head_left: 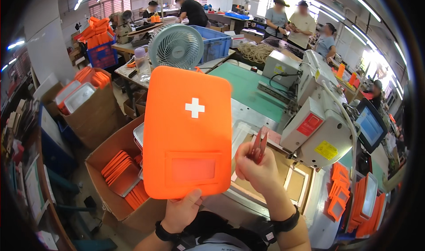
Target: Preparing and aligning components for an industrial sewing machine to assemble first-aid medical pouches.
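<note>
My left hand [182, 211] grips the lower edge of an orange first-aid case [186, 134], its thumb on the front. The case is upright before me, with a white cross near the top and a framed clear window low down. To its right, my right hand [259, 167] is closed round small red thread snips [260, 145], whose pointed blades stick up apart from the case. The fist hides the snips' lower part. Behind that hand lies a sewing machine's work plate with a brown and white frame template [295, 184].
A large sewing machine [318, 114] and its screen [371, 122] stand on the right. Orange cases fill a cardboard box [104, 162] at lower left; orange window pieces [338, 191] lie at lower right. A fan [176, 46] and blue crate [215, 43] stand beyond. Several people work farther back.
</note>
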Demonstrator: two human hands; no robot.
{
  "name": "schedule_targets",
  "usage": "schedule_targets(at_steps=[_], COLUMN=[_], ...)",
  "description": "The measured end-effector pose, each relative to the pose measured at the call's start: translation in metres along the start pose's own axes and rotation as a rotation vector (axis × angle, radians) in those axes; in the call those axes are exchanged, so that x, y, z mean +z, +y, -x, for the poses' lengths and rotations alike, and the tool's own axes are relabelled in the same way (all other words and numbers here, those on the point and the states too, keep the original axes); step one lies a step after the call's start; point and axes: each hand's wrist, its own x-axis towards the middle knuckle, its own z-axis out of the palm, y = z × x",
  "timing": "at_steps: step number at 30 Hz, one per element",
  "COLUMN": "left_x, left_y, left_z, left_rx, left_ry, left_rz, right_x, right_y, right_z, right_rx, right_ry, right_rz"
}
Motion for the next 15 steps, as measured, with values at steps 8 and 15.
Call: schedule_targets(at_steps=[8, 15], left_x=[0.001, -0.019], left_y=[0.000, -0.017], left_z=[-0.004, 0.006], left_rx=[-0.006, 0.113], left_ry=[0.028, 0.044], left_rz=[0.018, -0.451], right_x=[0.016, 0.020], right_y=[0.001, 0.008], right_z=[0.004, 0.005], right_rx=[-0.275, -0.293], right_ry=[0.051, 0.112], right_rz=[0.719, 0.761])
